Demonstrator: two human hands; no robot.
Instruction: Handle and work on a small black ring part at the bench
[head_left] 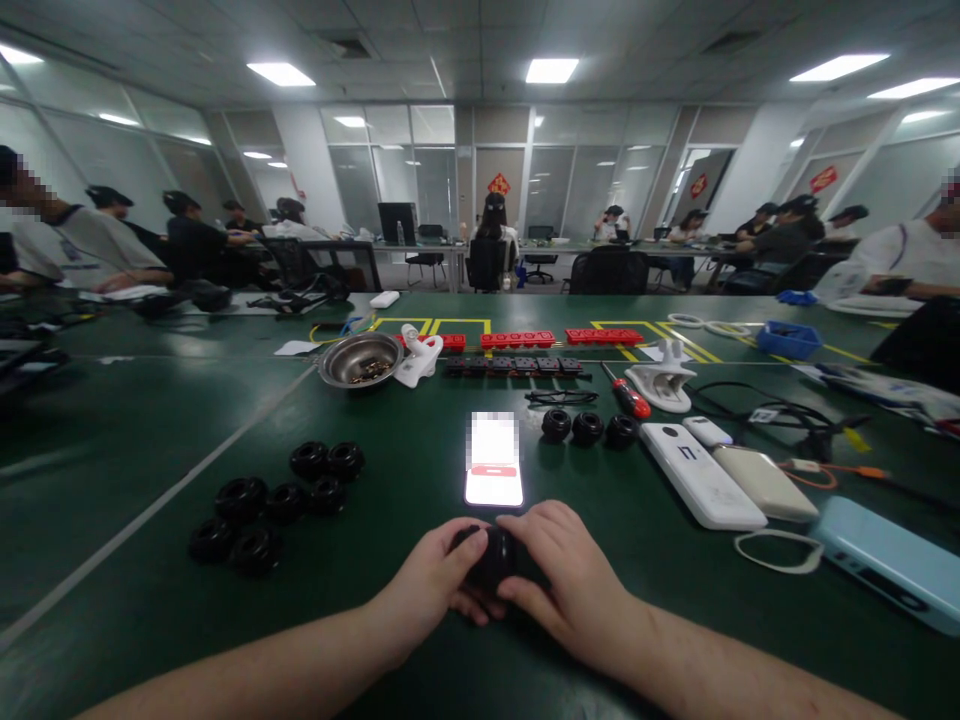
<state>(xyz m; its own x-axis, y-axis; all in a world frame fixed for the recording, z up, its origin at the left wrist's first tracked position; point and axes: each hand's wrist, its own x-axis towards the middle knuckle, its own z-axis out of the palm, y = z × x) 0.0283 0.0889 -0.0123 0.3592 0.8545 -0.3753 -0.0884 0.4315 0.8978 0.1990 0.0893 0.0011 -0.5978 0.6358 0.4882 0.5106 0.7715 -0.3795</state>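
Head cam: both hands round black wheel.

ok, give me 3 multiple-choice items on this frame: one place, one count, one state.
1. Where does the lit smartphone lie?
A. on the green table just beyond the hands
B. inside the steel bowl
C. on the blue tray

2. How many small black rubber wheels stand in the row right of the phone?
A. one
B. three
C. six

3. What are the hands doing?
A. both resting flat and empty
B. left hand and right hand together gripping one black round part
C. right hand holding the red-handled screwdriver

Key: 1 A, the phone lies flat ahead of the knuckles; 2 B, three sit side by side; 3 B, fingers of both hands close around the part.
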